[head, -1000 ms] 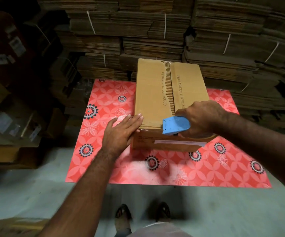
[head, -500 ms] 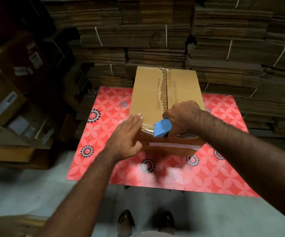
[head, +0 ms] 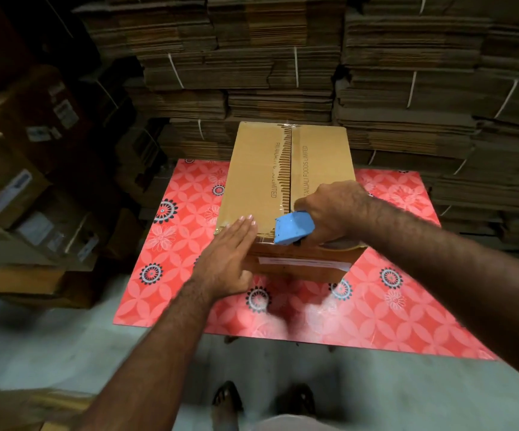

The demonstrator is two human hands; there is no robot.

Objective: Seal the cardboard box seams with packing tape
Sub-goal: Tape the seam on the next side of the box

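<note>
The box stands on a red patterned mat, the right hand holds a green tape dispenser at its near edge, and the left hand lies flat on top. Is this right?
Not quite: the head view shows the dispenser is blue, not green. The rest holds.

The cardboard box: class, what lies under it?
The cardboard box stands on a red flower-patterned sheet, which spreads around it. What lies directly beneath the box is covered.
</note>
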